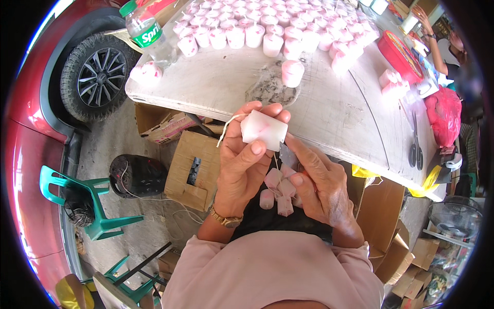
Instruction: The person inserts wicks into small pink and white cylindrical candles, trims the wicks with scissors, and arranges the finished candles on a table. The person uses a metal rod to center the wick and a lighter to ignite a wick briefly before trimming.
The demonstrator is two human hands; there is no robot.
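Note:
A pale pink-and-white candle [264,127] lies tilted in my left hand [246,154], its long wick hanging off to the left. Thumb and fingers close around it. My right hand [321,183] pinches a small flat grey metal blade [289,156], whose edge meets the candle's lower right end. What else the right fingers grip is hidden. Below my hands, several small pink candles [278,188] with wicks rest on dark cloth in my lap. One pink candle [293,73] stands alone on the table, beyond my hands.
Rows of pink candles [254,36] cover the far part of the white table [329,110]. A green-capped bottle [146,33] stands at its left, scissors [416,144] and a red bag [443,116] at its right. Cardboard boxes [193,170] sit below. Another person's hand [423,20] shows far right.

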